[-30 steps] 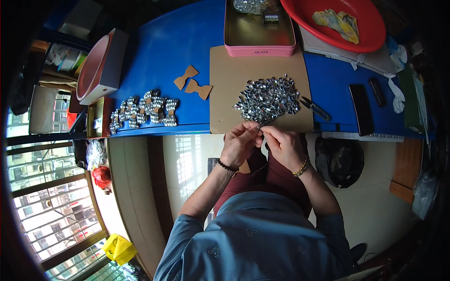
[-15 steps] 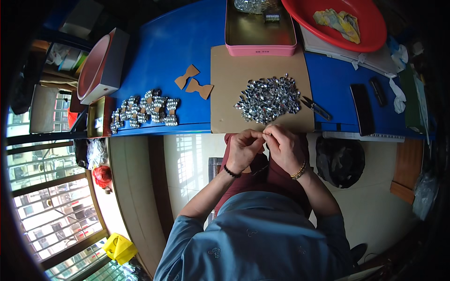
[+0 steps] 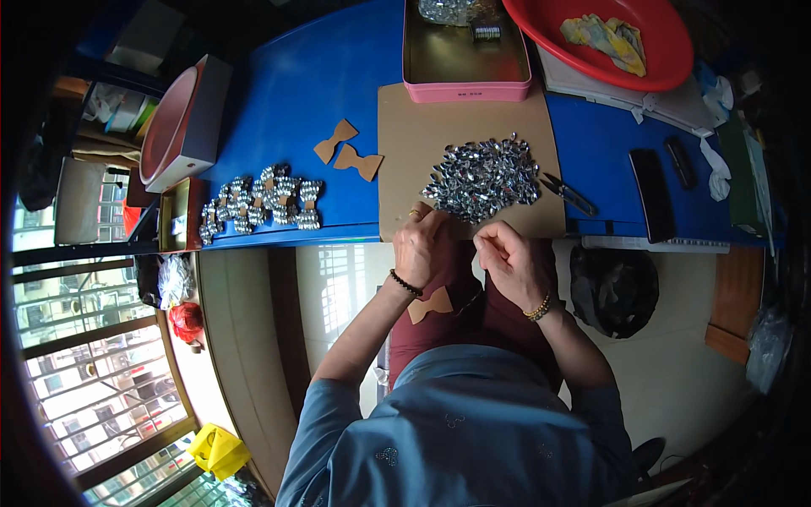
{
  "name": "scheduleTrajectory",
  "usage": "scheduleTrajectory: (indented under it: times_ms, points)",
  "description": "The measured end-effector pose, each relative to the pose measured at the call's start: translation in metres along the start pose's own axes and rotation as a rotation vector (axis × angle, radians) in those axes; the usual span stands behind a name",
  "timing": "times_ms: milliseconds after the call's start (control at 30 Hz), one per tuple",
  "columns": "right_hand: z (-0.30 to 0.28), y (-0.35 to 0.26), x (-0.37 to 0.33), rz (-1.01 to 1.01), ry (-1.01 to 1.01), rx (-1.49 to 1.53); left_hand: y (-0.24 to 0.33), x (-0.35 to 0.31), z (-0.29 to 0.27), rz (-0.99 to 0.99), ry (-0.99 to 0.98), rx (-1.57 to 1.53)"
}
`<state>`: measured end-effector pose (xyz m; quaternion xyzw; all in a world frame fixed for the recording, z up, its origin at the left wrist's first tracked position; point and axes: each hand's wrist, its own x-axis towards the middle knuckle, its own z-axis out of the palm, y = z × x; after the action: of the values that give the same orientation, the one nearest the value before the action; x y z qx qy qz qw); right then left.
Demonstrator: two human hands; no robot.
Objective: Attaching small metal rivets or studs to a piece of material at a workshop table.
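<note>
My left hand (image 3: 416,248) is over the near edge of the brown cardboard sheet (image 3: 401,160), by the lower left of a heap of silvery faceted beads (image 3: 486,177). Its fingers are curled together, and whatever they hold is hidden. My right hand (image 3: 513,264) is just in front of the board's edge, thumb and fingertips pinched; anything between them is too small to name. A brown bow-shaped card (image 3: 431,306) lies at my left thigh, below my left hand. Two similar bow-shaped cards (image 3: 359,160) rest left of the board. Farther left sit several beaded silver bows (image 3: 274,190).
Small dark-handled snips (image 3: 570,194) lie at the board's right edge. A pink-rimmed tin (image 3: 469,89) and a red basin (image 3: 667,63) with a cloth stand at the back. A black phone-like slab (image 3: 652,196) lies right. On the floor is a black bag (image 3: 612,291).
My hands, fingertips together before, have come apart. The left moved left and forward to the board's edge; the right stayed nearly in place. The card at my thigh shows more fully, farther left.
</note>
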<state>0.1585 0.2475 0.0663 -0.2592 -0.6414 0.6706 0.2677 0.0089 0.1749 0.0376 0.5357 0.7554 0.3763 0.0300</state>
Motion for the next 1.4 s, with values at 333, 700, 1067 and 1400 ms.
scheduleTrajectory:
  times_ms: [333,700,1067,1400]
  points:
    - [-0.002,0.021,0.0,-0.021,-0.018,-0.093,-0.009,0.003,-0.001,0.064,-0.085,0.018]
    - [0.003,0.021,-0.002,-0.103,0.014,-0.187,0.01,-0.004,-0.011,-0.292,-0.145,-0.738]
    - [0.003,0.002,-0.001,-0.254,0.087,-0.416,0.028,-0.013,-0.004,-0.534,-0.081,-1.084]
    - [0.003,0.0,-0.002,-0.24,0.08,-0.397,0.029,-0.015,0.001,-0.27,0.056,-0.934]
